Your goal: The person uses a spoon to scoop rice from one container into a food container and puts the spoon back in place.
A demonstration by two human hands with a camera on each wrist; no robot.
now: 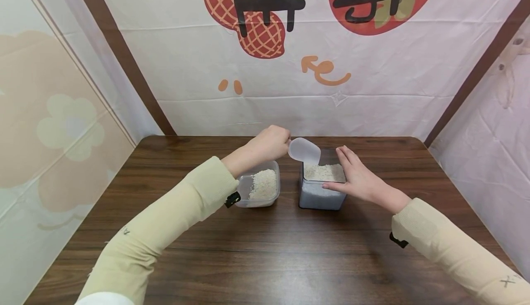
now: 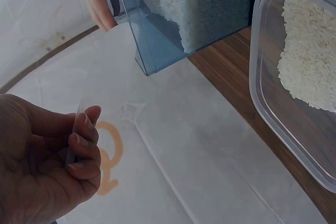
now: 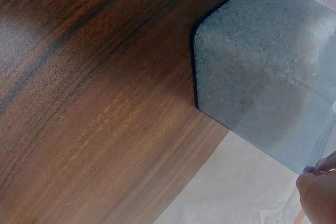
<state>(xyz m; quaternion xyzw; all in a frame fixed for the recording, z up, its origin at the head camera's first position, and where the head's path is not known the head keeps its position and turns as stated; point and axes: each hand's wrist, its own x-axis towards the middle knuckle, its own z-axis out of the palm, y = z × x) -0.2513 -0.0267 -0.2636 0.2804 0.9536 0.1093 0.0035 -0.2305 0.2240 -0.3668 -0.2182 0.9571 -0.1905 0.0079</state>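
My left hand grips the handle of a translucent white scoop. In the left wrist view its fingers curl round the thin handle. The scoop is tilted, its lip at the far-left rim of a clear bluish square canister partly filled with rice. My right hand holds the canister by its right side, thumb at the near rim and fingers toward the back. In the right wrist view, fingertips show at the rim beside the canister wall.
Left of the canister, below my left forearm, stands a shallow clear plastic tub with rice heaped in its right part. Both containers stand on a dark wooden table. A printed cloth hangs behind the table's back edge.
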